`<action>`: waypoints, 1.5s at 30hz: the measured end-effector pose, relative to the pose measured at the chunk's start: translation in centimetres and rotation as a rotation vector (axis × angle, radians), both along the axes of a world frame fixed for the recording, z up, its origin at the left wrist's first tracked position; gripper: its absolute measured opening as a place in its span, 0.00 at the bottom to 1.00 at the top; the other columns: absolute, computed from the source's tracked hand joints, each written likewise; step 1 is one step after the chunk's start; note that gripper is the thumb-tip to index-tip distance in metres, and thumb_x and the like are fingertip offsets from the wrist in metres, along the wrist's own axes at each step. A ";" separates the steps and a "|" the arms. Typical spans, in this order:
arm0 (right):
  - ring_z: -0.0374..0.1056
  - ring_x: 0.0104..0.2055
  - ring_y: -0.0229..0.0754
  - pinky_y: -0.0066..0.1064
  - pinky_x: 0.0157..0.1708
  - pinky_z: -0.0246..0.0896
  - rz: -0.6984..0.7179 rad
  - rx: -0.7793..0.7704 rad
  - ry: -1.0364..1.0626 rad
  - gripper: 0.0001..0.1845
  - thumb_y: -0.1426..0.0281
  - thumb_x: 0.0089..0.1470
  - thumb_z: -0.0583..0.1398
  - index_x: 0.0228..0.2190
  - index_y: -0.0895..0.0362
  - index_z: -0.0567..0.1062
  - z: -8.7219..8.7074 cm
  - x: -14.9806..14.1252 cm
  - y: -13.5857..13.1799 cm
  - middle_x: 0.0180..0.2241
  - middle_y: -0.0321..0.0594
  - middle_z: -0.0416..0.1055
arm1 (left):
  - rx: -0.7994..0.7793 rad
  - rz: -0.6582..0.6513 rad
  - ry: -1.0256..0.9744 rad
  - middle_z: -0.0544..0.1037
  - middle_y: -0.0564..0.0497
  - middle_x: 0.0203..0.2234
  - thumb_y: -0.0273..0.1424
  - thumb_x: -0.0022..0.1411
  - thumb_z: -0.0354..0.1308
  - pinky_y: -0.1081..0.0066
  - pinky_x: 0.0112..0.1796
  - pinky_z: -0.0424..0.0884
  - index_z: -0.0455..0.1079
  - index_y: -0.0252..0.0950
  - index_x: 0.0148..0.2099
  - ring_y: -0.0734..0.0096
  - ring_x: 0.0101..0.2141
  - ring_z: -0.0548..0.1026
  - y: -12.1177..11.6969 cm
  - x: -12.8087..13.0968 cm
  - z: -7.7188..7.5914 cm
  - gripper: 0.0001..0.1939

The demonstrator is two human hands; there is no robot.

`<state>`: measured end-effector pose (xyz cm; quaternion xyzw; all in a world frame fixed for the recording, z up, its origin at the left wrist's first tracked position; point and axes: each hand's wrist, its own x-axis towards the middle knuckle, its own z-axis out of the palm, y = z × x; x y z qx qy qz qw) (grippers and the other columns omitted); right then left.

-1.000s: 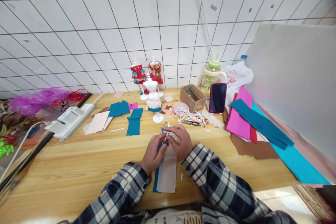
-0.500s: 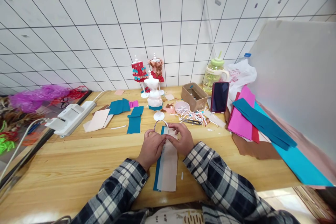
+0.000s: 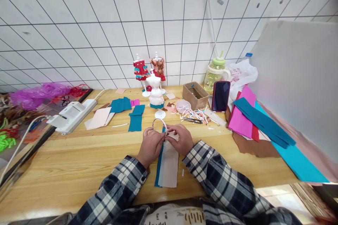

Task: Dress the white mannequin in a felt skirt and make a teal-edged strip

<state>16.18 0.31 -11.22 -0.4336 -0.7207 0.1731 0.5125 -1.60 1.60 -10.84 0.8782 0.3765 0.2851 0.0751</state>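
Observation:
My left hand (image 3: 151, 147) and my right hand (image 3: 180, 139) meet over the table, both with fingers closed on a thin roll of white tape (image 3: 165, 126). The roll stands upright, and its lower part is hidden behind my fingers. Below my hands lies a pale pink cloth strip (image 3: 169, 170), with a teal cloth strip (image 3: 158, 175) showing along its left edge. Just beyond the roll stands a small white dress form (image 3: 153, 83), wrapped in pale cloth with a teal band at the bottom.
Two small dressed forms stand behind, one in a red outfit (image 3: 139, 70). A cardboard box (image 3: 195, 96), a pink dish (image 3: 183, 106), paper scraps, snips (image 3: 193, 120) and a phone (image 3: 220, 95) lie right of centre. Coloured cloth (image 3: 241, 123) is piled right; a power strip (image 3: 75, 116) sits left.
Both hands and the tape roll have shifted slightly to the left. The view has moved a little; both hands keep their hold on the roll.

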 end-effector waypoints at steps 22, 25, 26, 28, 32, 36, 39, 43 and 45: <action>0.70 0.40 0.42 0.35 0.37 0.68 -0.049 0.064 0.107 0.10 0.71 0.55 0.56 0.41 0.53 0.68 -0.4 -0.2 -0.7 0.40 0.40 0.76 | -0.087 -0.178 0.007 0.74 0.46 0.50 0.26 0.68 0.43 0.55 0.60 0.56 0.66 0.38 0.52 0.64 0.55 0.67 0.7 0.4 0.0 0.15; 0.70 0.40 0.43 0.36 0.37 0.68 -0.089 0.103 0.094 0.12 0.71 0.55 0.57 0.43 0.53 0.69 -0.7 -0.3 -0.7 0.39 0.41 0.75 | -0.104 -0.166 0.011 0.74 0.46 0.51 0.27 0.68 0.43 0.54 0.60 0.56 0.66 0.38 0.51 0.64 0.55 0.67 0.6 0.4 0.0 0.15; 0.70 0.39 0.43 0.37 0.37 0.68 -0.110 0.114 0.083 0.13 0.70 0.54 0.58 0.43 0.53 0.69 -0.8 -0.3 -0.7 0.39 0.41 0.74 | -0.110 -0.157 0.002 0.74 0.46 0.51 0.27 0.67 0.44 0.54 0.60 0.56 0.67 0.38 0.51 0.64 0.55 0.67 0.6 0.4 0.0 0.14; 0.70 0.41 0.44 0.37 0.38 0.69 -0.129 0.119 0.066 0.14 0.70 0.54 0.58 0.44 0.53 0.69 -0.8 -0.3 -0.7 0.39 0.42 0.74 | -0.120 -0.146 -0.015 0.74 0.46 0.50 0.27 0.67 0.44 0.53 0.60 0.56 0.68 0.39 0.50 0.64 0.55 0.68 0.6 0.4 0.0 0.14; 0.70 0.40 0.43 0.35 0.35 0.69 -0.092 0.081 0.060 0.16 0.70 0.54 0.58 0.46 0.53 0.69 -0.5 -0.2 -0.7 0.41 0.42 0.74 | -0.138 -0.141 -0.038 0.76 0.47 0.45 0.27 0.67 0.45 0.53 0.60 0.55 0.69 0.38 0.47 0.65 0.50 0.71 0.5 0.3 -0.1 0.12; 0.69 0.40 0.42 0.35 0.36 0.68 -0.048 0.066 0.045 0.15 0.71 0.53 0.58 0.45 0.52 0.70 -0.4 -0.2 -0.7 0.41 0.41 0.75 | -0.141 -0.145 -0.056 0.77 0.48 0.42 0.28 0.67 0.45 0.55 0.60 0.56 0.68 0.38 0.45 0.66 0.48 0.71 0.3 0.5 0.1 0.11; 0.68 0.40 0.42 0.35 0.37 0.66 -0.017 0.090 -0.010 0.13 0.72 0.54 0.58 0.43 0.51 0.71 -0.5 -0.2 -0.6 0.39 0.38 0.76 | -0.125 -0.133 -0.029 0.77 0.48 0.38 0.29 0.67 0.45 0.54 0.59 0.57 0.68 0.39 0.44 0.66 0.44 0.72 0.2 0.3 0.3 0.11; 0.67 0.35 0.42 0.36 0.38 0.63 -0.129 0.114 -0.130 0.16 0.69 0.56 0.58 0.48 0.53 0.71 -0.6 1.3 0.6 0.32 0.37 0.75 | -0.063 -0.012 -0.003 0.77 0.48 0.34 0.29 0.67 0.45 0.53 0.55 0.60 0.69 0.39 0.45 0.65 0.38 0.74 0.7 -1.5 0.4 0.12; 0.66 0.38 0.44 0.37 0.41 0.61 -0.243 0.095 -0.232 0.11 0.68 0.58 0.56 0.42 0.53 0.75 -0.5 2.8 1.8 0.32 0.40 0.73 | -0.040 0.083 -0.011 0.78 0.47 0.35 0.30 0.67 0.45 0.54 0.54 0.60 0.70 0.38 0.45 0.63 0.39 0.74 1.4 -2.7 0.3 0.12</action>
